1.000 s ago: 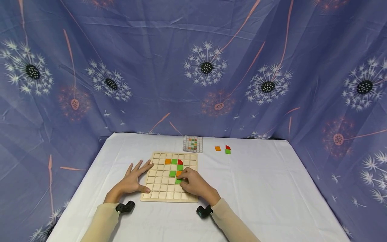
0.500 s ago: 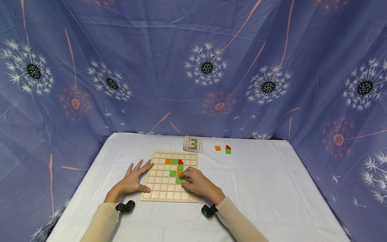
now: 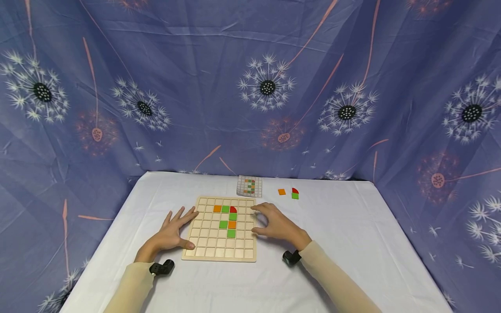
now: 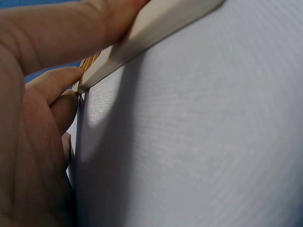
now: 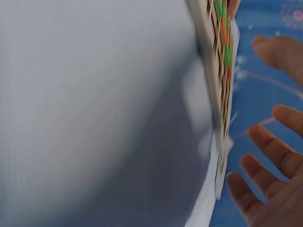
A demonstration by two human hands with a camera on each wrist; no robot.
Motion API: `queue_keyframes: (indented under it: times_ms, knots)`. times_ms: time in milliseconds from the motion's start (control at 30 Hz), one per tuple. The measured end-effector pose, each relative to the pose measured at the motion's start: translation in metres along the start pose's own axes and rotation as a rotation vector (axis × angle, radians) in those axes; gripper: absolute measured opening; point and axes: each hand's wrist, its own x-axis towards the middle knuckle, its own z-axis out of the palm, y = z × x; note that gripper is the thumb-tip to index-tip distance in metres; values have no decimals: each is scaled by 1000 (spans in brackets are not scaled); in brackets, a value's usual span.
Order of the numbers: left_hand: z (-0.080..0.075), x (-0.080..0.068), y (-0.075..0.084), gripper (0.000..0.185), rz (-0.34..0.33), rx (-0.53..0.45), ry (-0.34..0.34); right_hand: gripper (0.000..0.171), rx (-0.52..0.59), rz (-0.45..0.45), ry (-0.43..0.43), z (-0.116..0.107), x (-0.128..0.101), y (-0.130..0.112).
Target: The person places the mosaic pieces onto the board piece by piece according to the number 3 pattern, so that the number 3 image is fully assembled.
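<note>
A wooden grid board (image 3: 207, 253) lies on the white table with several coloured tiles set in its cells. An orange tile (image 3: 217, 209), a green tile (image 3: 225, 209) and a red quarter-round tile (image 3: 233, 209) form a row. Below the red one stand green, orange and green tiles in a column, with another green tile (image 3: 223, 224) beside the orange. My left hand (image 3: 169, 234) rests spread on the board's left edge, thumb and fingertips touching its rim. Over the right edge hovers my right hand (image 3: 275, 222), fingers apart; the right wrist view shows nothing held.
Behind the board lies a pattern card (image 3: 249, 186) with a printed grid of coloured shapes. To its right are a loose orange tile (image 3: 282, 192), a red quarter-round tile (image 3: 295, 190) and a green tile (image 3: 295, 196). A blue dandelion-print cloth (image 3: 203, 108) hangs behind the table.
My right hand has left the lower green tile in the column and moved right to the board's edge, its fingers spreading. The left hand has stayed in place.
</note>
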Motion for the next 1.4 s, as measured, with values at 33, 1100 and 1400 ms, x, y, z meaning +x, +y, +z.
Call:
queue_keyframes:
  times_ms: [33, 1100, 1400]
  knots:
    - [0, 0, 0, 118, -1, 1, 0, 74, -12, 5, 3, -3, 0, 5]
    - [1, 0, 0, 119, -5, -5, -6, 112, 69, 435, 127, -62, -5, 122]
    - [0, 1, -2, 117, -4, -8, -6, 96, 68, 474, 194, -59, 4, 133]
